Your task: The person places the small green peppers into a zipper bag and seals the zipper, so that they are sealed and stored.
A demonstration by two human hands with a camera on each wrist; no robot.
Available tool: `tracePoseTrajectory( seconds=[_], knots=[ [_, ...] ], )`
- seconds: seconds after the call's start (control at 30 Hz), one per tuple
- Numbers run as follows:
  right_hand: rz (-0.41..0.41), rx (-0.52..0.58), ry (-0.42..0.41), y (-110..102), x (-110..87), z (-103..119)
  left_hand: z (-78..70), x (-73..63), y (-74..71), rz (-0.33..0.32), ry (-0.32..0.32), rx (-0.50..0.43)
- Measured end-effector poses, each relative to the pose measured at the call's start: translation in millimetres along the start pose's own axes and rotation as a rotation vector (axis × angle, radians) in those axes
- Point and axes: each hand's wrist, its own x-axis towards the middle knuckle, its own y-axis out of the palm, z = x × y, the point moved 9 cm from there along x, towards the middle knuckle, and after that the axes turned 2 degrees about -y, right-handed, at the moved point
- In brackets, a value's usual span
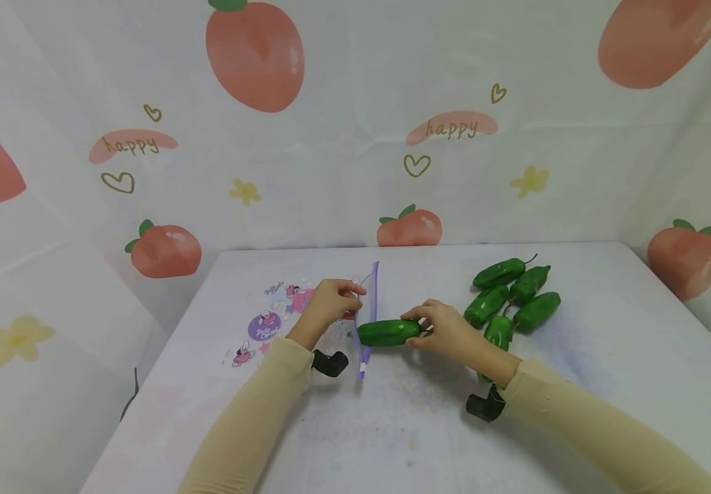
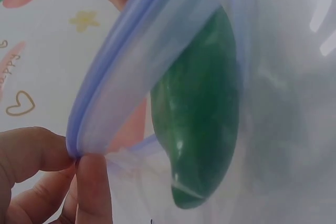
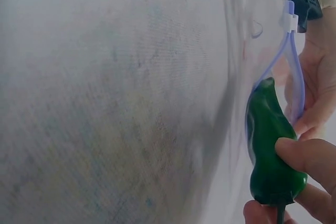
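A clear zip bag with a purple slider edge and printed cartoon figures lies on the table, its mouth facing right and parted. My left hand pinches the bag's rim between thumb and finger, as the left wrist view shows up close. In my right hand is a green pepper, gripped near its stem end. The pepper's tip is inside the bag mouth; through the film in the left wrist view the pepper points inward. The right wrist view shows the thumb across the pepper, stem downward.
Several more green peppers lie in a loose group on the right of the white table, behind my right forearm. A white cloth with peach prints hangs along the back. Black wrist cameras sit under both wrists.
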Motion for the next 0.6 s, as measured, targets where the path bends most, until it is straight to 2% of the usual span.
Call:
tracePoseTrajectory(
  seconds=[0.23,0.6],
  knots=[
    [0.002,0.043,0.026,1.2,-0.6,-3.2,-5.4,-3.1,0.7,0.005,-0.014,-0.014],
    [-0.009,0.085,0.045,4.2,0.5,-5.1,-5.4,-1.1,4.3,0.011,-0.016,-0.029]
  ],
)
